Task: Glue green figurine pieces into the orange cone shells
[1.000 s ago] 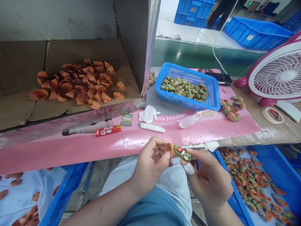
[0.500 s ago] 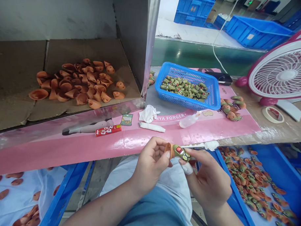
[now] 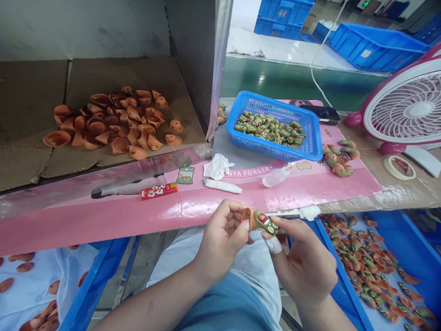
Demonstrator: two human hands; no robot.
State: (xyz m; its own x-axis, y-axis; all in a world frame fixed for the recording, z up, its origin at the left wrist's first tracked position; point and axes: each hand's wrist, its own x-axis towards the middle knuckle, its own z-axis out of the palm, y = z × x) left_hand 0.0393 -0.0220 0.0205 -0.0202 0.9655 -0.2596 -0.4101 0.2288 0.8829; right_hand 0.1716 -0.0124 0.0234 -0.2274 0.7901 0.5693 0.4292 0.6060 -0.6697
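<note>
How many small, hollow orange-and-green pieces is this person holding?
1 small, hollow orange-and-green piece: the left hand holds its open orange end, the right hand its green end. Curled fingers could hide more.

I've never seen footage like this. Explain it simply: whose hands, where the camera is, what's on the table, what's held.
There's no machine here, just a person's own two hands, seen from a camera worn on their head, looking forward and down. The left hand holds the orange end of a small orange-and-green piece; the right hand, its thumb wrapped in white, holds the green end. On the table are a blue basket of green pieces, crumpled tissue and a fan.
</note>
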